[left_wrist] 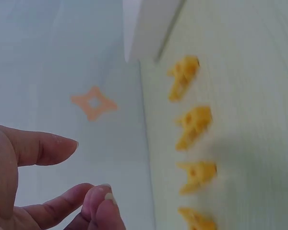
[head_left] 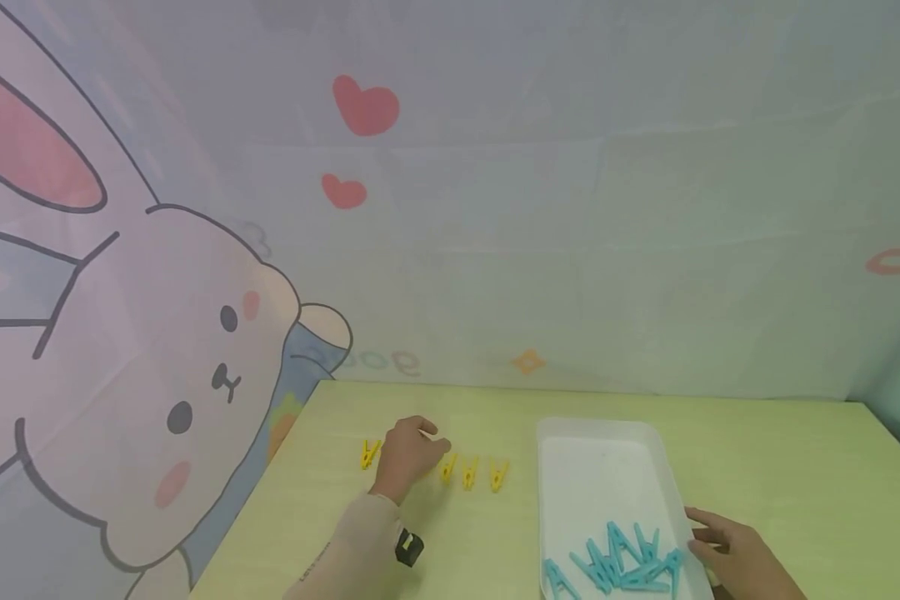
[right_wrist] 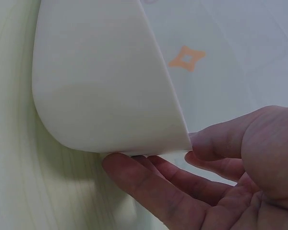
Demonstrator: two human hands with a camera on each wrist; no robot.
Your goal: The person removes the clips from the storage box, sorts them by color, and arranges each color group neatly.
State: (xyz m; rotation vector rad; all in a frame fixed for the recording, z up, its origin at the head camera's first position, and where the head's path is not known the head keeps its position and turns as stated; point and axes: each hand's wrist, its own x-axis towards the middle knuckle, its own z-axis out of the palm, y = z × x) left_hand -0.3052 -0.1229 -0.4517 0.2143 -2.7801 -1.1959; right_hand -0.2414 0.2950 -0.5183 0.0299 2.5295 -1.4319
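Currently, small yellow clothespins (head_left: 469, 473) are seen lined in a row on the green table (head_left: 780, 467); the left hand (head_left: 407, 457) hovers over them, relaxed, grasping nothing. The right hand (head_left: 735, 554) is laid loose-fingered against the white tray (head_left: 596, 442).

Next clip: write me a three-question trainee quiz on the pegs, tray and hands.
1. True or false: the blue pegs lie inside the white tray.
2. Which hand touches the tray's rim: A left, B right?
3. What colour are the pegs on the table by the left hand?

Key: 1 true. 2 B, the right hand. 3 yellow pegs.
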